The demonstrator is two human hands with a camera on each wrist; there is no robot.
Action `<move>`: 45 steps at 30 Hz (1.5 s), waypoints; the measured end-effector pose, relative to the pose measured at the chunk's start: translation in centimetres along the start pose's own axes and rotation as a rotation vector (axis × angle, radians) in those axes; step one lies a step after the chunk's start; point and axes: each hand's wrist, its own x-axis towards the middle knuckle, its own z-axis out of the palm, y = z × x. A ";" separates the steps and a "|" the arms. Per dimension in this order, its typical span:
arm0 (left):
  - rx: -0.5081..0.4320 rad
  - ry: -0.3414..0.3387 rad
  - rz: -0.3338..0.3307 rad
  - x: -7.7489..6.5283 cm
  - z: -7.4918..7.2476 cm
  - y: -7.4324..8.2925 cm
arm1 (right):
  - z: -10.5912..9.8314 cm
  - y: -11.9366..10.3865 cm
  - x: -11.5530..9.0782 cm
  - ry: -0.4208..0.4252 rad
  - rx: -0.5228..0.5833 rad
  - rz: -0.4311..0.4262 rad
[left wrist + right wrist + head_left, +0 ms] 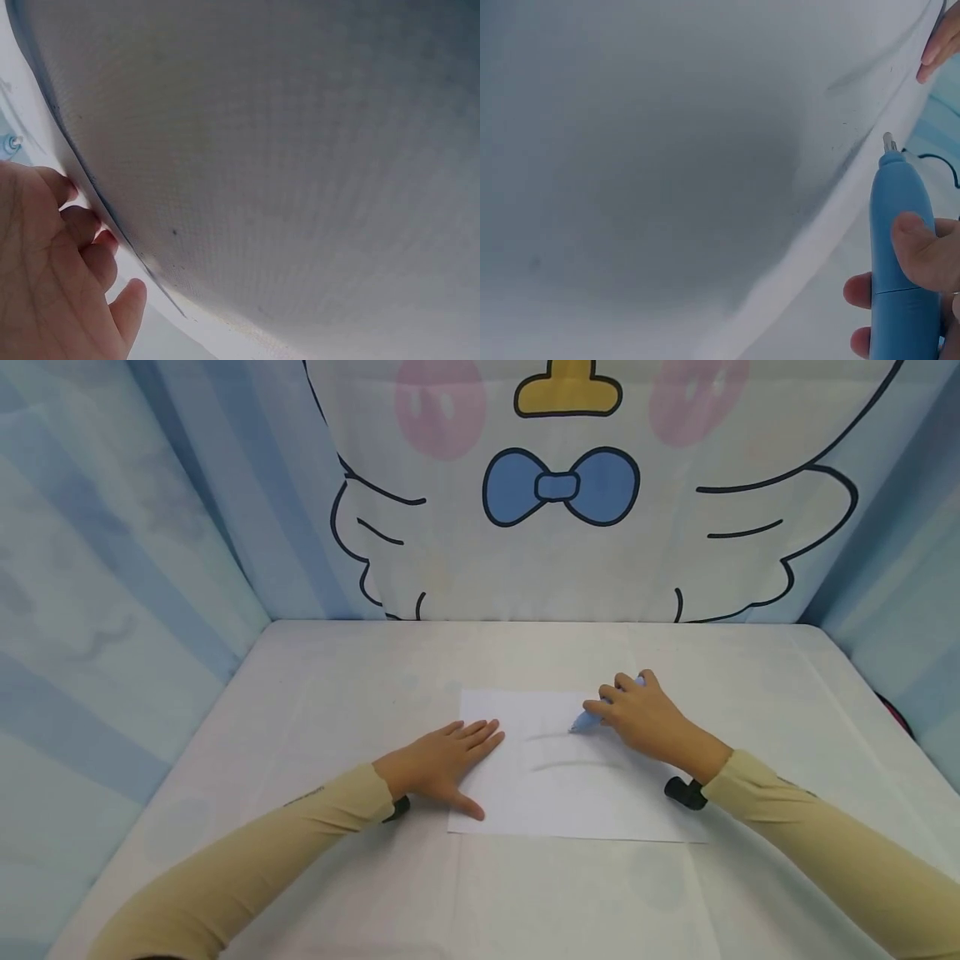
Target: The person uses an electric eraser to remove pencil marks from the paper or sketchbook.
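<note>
The tool is smooth, plain blue and thick-bodied, with a thin seam round its barrel; it tapers at the front to a short, pale, narrow tip. It is over the right part of the white paper, which lies on the table. In the head view its long axis runs diagonally, the tip pointing left and towards the person, at the right end of the upper of two faint grey marks; whether it touches the paper I cannot tell. The right hand grips the barrel, thumb on one side and fingers curled round the other. The left hand rests at the paper's left edge, fingers extended, thumb spread wide, grasping nothing.
</note>
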 end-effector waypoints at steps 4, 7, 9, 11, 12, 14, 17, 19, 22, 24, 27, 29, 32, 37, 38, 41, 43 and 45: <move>-0.001 0.001 -0.004 0.0 0.0 0.1 | 0.4 -0.1 -0.1 0.010 0.017 -0.002; 0.005 0.003 -0.004 0.0 0.0 0.1 | 0.5 -0.1 -0.2 0.022 0.034 0.006; 0.005 0.004 -0.002 0.0 0.0 0.1 | 0.7 -0.1 -0.2 0.026 0.052 0.015; 0.006 0.005 -0.001 0.0 0.0 0.1 | 0.8 -0.1 -0.2 0.030 0.064 0.024; 0.005 0.006 -0.001 0.0 0.0 0.1 | 0.9 -0.1 -0.1 0.034 0.067 0.028; 0.003 0.008 0.000 0.0 0.0 0.1 | 1.0 0.0 -0.1 0.042 0.072 0.033; 0.009 0.006 -0.004 0.0 0.0 0.1 | 1.1 0.1 0.0 0.062 0.066 0.033; 0.010 0.004 -0.006 0.0 0.0 0.0 | 1.1 0.2 0.1 0.075 0.067 0.028; 0.014 0.003 -0.005 0.0 0.1 0.0 | 1.1 0.2 0.2 0.082 0.075 0.000; 0.012 0.006 -0.002 0.1 0.1 0.0 | 1.2 0.2 0.2 0.083 0.073 -0.011; 0.011 0.007 -0.001 0.1 0.2 -0.1 | 1.2 0.2 0.3 0.088 0.062 -0.019; 0.013 0.008 0.000 0.1 0.2 -0.1 | 1.1 0.1 0.4 0.092 0.056 -0.028; 0.018 0.004 -0.007 0.1 0.2 -0.2 | 0.9 0.1 0.6 0.084 0.045 -0.039; 0.014 0.000 -0.010 0.0 0.0 -0.1 | 0.6 0.1 0.9 0.048 0.039 -0.046; 0.014 0.002 -0.010 0.0 0.0 -0.1 | 0.5 0.1 0.9 0.042 0.035 -0.048; 0.017 0.001 -0.012 0.0 0.1 -0.1 | 0.2 0.0 1.1 0.041 0.027 -0.055; 0.019 0.002 -0.012 0.1 0.1 0.0 | 0.1 0.0 1.2 0.034 0.023 -0.058; 0.017 0.004 -0.008 0.1 0.1 0.0 | 0.0 0.0 1.2 0.026 0.016 -0.059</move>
